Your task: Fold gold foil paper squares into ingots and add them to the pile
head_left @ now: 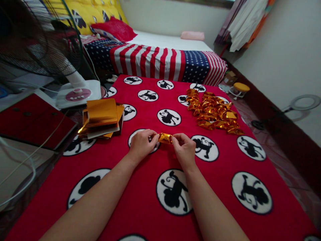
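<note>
Between my two hands is a small folded gold foil paper ingot (165,138), shiny and boat-shaped. My left hand (142,144) pinches its left end between thumb and fingers. At the opposite end, the thumb and fingertips of my right hand (184,148) grip it. Both hands are just over the red cloth (147,204) printed with black monkeys in white circles. To the left lies a stack of flat gold foil paper sheets (102,113), somewhat uneven. Several finished-looking folded gold ingots (213,112) lie in rows at the far right of the cloth.
A fan with a white base (79,92) stands at the left, beside a dark red board (36,120). Behind the cloth is a bed with a flag-patterned cover (150,62) and a red pillow (114,29). A yellow-topped stool (241,87) stands near the right wall.
</note>
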### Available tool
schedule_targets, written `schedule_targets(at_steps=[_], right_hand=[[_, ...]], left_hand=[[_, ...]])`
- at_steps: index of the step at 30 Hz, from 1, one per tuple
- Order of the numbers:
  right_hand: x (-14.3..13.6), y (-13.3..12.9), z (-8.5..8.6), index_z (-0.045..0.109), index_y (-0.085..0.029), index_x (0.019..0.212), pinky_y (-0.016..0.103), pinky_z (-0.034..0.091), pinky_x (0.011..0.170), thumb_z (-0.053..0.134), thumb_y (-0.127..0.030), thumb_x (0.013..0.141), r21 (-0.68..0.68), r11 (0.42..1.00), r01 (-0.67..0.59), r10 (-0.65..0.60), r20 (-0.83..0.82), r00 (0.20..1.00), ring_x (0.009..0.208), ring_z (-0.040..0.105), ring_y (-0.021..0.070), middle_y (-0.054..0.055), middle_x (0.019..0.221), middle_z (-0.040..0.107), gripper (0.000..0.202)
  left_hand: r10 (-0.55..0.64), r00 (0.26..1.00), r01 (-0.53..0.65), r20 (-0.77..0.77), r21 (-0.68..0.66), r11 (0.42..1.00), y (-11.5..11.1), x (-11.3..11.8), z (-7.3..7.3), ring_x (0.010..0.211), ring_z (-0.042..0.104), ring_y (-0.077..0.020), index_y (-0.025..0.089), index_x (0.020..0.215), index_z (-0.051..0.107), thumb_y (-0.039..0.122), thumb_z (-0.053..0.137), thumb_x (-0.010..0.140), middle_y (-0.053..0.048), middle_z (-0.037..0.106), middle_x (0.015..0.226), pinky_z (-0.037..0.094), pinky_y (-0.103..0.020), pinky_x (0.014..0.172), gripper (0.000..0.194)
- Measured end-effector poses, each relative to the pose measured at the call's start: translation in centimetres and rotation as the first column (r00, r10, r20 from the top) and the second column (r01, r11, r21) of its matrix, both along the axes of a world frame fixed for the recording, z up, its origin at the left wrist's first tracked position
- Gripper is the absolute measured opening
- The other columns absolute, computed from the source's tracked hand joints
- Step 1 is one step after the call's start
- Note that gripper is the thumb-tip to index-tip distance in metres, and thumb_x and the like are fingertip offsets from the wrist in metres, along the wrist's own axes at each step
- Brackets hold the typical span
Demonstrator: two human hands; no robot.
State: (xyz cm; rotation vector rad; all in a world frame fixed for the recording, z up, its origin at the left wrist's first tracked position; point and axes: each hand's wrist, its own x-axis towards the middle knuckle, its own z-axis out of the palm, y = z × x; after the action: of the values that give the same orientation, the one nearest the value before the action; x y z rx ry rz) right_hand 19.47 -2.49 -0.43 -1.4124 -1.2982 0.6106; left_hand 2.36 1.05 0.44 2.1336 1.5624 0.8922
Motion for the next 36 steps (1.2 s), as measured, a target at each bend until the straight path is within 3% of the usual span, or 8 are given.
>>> schedule_targets(at_steps=[5, 8, 16, 23, 28, 36], right_hand=[[0.07, 0.1, -0.21, 0.068, -0.017, 0.078, 0.023, 0.046, 0.056, 0.06, -0.028, 0.083, -0.016, 1.0, -0.023, 0.023, 0.0, 1.0, 0.058, 0.06, 0.0141, 0.001, 0.068, 0.067, 0.014], [0.08, 0.12, -0.25, 0.068, -0.018, 0.078, 0.023, 0.046, 0.056, 0.06, -0.028, 0.083, -0.016, 0.999, -0.035, 0.035, 0.006, 0.999, 0.059, 0.06, 0.0143, 0.001, 0.068, 0.067, 0.014], [0.1, -0.06, -0.05, 0.067, -0.018, 0.079, 0.023, 0.046, 0.056, 0.06, -0.026, 0.084, -0.008, 0.999, -0.053, 0.054, 0.018, 0.998, 0.058, 0.06, 0.0139, 0.001, 0.068, 0.067, 0.012], [-0.06, -0.07, -0.01, 0.068, -0.018, 0.082, 0.025, 0.049, 0.061, 0.059, -0.026, 0.085, 0.028, 0.995, -0.096, 0.095, 0.037, 0.995, 0.065, 0.063, 0.0153, 0.003, 0.074, 0.068, 0.012], [-0.02, -0.16, -0.06, 0.067, -0.018, 0.079, 0.024, 0.047, 0.057, 0.06, -0.027, 0.085, 0.025, 0.999, -0.029, 0.029, 0.003, 1.0, 0.061, 0.061, 0.0147, 0.002, 0.071, 0.067, 0.012], [0.18, -0.26, -0.08, 0.067, -0.018, 0.077, 0.023, 0.046, 0.055, 0.061, -0.026, 0.084, 0.017, 0.999, -0.036, 0.036, 0.018, 0.999, 0.058, 0.06, 0.0139, 0.001, 0.068, 0.066, 0.012]], left_hand=[[-0.042, 0.968, 0.045, -0.249, 0.003, 0.999, -0.31, 0.1, 0.46, 0.068, 0.061, -0.0175, 0.021, 0.081, 0.067, 0.036, 0.046, 0.093, -0.004, 0.071, 0.078, 0.029, -0.03, 0.058, 0.028], [-0.062, 0.949, 0.065, -0.309, 0.001, 0.998, -0.42, 0.13, 0.56, 0.068, 0.061, -0.0182, 0.021, 0.077, 0.064, 0.036, 0.041, 0.095, -0.004, 0.07, 0.077, 0.025, -0.031, 0.057, 0.032], [-0.176, 0.969, 0.174, -0.172, -0.03, 0.984, -0.15, -0.13, 0.64, 0.071, 0.058, -0.0167, 0.02, 0.078, 0.062, 0.032, 0.043, 0.095, -0.003, 0.066, 0.077, 0.03, -0.029, 0.062, 0.029], [-0.118, 0.992, 0.121, 0.052, -0.049, 0.991, 0.25, -0.33, 0.18, 0.061, 0.052, -0.0131, 0.018, 0.067, 0.058, 0.032, 0.044, 0.094, -0.001, 0.059, 0.064, 0.031, -0.026, 0.059, 0.033], [-0.188, 0.981, 0.188, -0.042, -0.022, 0.982, 0.13, -0.23, 0.38, 0.065, 0.055, -0.0137, 0.019, 0.074, 0.064, 0.03, 0.048, 0.092, -0.002, 0.064, 0.072, 0.033, -0.027, 0.062, 0.027], [-0.221, 0.968, 0.227, -0.123, 0.042, 0.973, -0.19, -0.4, 0.61, 0.069, 0.057, -0.0151, 0.019, 0.076, 0.063, 0.029, 0.049, 0.092, -0.003, 0.065, 0.075, 0.033, -0.028, 0.062, 0.024]])
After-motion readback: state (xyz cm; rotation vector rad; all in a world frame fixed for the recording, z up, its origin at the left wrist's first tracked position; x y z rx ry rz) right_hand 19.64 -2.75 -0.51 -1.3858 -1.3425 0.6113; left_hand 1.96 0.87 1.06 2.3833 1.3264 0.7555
